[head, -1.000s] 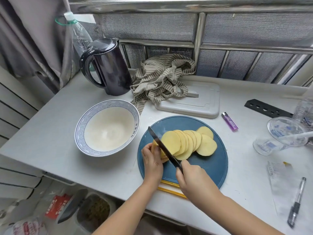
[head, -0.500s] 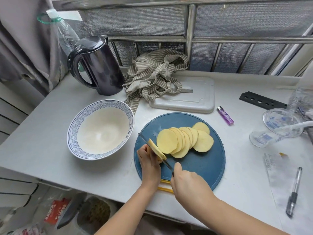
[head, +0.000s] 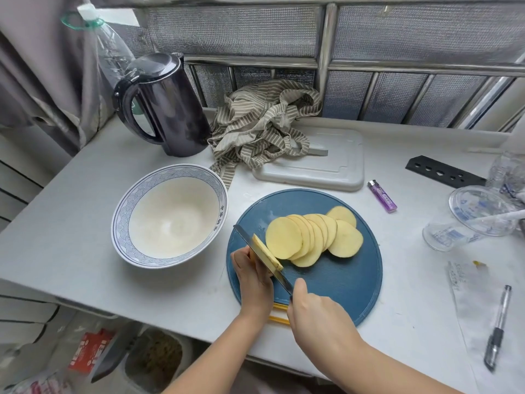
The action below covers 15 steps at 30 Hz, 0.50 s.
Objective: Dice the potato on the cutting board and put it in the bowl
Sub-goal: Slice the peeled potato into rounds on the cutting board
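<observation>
Centre frame, board [head: 345, 291]: fanned slices [head: 311, 237]; left hand [head: 252, 278] holds the potato end [head: 265, 251] at its left edge. Right hand [head: 318, 317] grips knife [head: 285, 283], blade against that end. Bowl [head: 120, 223] sits left of board.

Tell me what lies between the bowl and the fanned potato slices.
In the head view: the knife blade, a cut slice standing against it, and a strip of blue board.

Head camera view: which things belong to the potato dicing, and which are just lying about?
In use: knife, potato, blue cutting board, bowl, left hand, right hand.
Lying about: kettle, striped cloth, white board, lighter, pen.
</observation>
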Available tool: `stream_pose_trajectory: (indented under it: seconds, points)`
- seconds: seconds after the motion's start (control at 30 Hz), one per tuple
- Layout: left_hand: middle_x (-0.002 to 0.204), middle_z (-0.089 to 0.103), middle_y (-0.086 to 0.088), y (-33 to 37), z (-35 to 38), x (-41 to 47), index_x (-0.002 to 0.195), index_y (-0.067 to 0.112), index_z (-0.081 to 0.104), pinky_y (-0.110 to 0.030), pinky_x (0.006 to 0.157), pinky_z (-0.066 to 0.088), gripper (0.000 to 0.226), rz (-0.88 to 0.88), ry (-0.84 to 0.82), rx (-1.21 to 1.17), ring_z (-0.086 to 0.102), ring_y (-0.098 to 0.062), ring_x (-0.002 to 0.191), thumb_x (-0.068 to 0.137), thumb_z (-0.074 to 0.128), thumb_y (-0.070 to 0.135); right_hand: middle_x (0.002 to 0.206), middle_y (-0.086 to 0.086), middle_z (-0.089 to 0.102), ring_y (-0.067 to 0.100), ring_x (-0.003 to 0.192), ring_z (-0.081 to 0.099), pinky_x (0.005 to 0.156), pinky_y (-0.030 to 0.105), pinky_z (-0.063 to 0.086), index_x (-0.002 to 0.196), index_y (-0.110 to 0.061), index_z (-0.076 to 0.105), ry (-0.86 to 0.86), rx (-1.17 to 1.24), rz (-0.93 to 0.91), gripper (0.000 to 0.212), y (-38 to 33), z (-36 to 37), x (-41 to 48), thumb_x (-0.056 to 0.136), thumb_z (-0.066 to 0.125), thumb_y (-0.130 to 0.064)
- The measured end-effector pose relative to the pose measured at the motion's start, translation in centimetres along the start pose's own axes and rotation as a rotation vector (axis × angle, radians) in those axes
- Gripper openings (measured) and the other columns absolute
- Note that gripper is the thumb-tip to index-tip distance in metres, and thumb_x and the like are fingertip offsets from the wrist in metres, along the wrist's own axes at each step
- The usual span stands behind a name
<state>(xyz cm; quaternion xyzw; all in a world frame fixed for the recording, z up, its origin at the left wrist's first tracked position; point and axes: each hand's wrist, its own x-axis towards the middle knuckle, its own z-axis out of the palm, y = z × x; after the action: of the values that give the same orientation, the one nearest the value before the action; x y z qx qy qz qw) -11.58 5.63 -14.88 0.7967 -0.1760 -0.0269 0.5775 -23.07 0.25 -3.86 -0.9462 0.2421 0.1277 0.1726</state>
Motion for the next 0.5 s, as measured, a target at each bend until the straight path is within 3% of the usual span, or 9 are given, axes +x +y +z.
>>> stream_pose_trajectory:
  seconds: [0.07, 0.13, 0.23, 0.4, 0.5]
  points:
    - [0.091, 0.036, 0.008, 0.1, 0.1, 0.0, 0.087, 0.032, 0.033, -0.009, 0.078, 0.032, 0.017, -0.015, -0.013, -0.015, 0.040, 0.005, 0.085, 0.090, 0.032, 0.048, 0.063, -0.004, 0.029, 0.024, 0.061, 0.049, 0.043, 0.029, 0.015, 0.099, -0.016, 0.024, -0.009, -0.003, -0.006, 0.008, -0.3, -0.2, 0.2, 0.101, 0.029, -0.010]
    - [0.096, 0.038, 0.008, 0.6, 0.1, 0.1, 0.091, 0.027, 0.038, -0.005, 0.081, 0.032, 0.029, -0.086, -0.017, -0.068, 0.042, 0.008, 0.090, 0.086, 0.032, 0.055, 0.065, -0.003, 0.037, 0.031, 0.077, 0.058, 0.044, 0.028, 0.015, 0.096, -0.014, 0.023, -0.009, 0.021, 0.016, 0.009, -0.3, -0.4, 0.6, 0.100, 0.030, -0.010]
    - [0.097, 0.039, 0.009, 1.0, 0.1, 0.1, 0.099, 0.013, 0.044, -0.002, 0.082, 0.030, 0.051, -0.123, -0.008, -0.102, 0.042, 0.010, 0.093, 0.083, 0.030, 0.060, 0.087, 0.007, 0.058, 0.034, 0.080, 0.051, 0.045, 0.027, 0.015, 0.096, -0.014, 0.024, -0.026, 0.006, -0.002, 0.008, -0.4, -0.9, 1.1, 0.102, 0.028, -0.016]
    - [0.096, 0.036, 0.007, 0.7, 0.2, 0.2, 0.105, 0.006, 0.045, -0.009, 0.085, 0.029, 0.057, -0.055, -0.015, -0.032, 0.039, -0.001, 0.091, 0.086, 0.025, 0.057, 0.105, 0.012, 0.066, 0.034, 0.099, 0.061, 0.047, 0.032, 0.021, 0.095, -0.013, 0.025, -0.035, 0.032, 0.010, 0.008, -0.5, -0.7, 2.2, 0.102, 0.029, -0.015]
    - [0.096, 0.035, 0.008, 0.4, 0.2, 0.3, 0.108, 0.001, 0.047, -0.006, 0.087, 0.028, 0.067, -0.065, -0.026, -0.025, 0.038, 0.011, 0.094, 0.086, 0.023, 0.060, 0.107, 0.012, 0.066, 0.033, 0.101, 0.062, 0.054, 0.033, 0.028, 0.096, -0.013, 0.026, -0.019, 0.052, 0.013, 0.008, -0.8, -0.4, 2.7, 0.102, 0.030, -0.015]
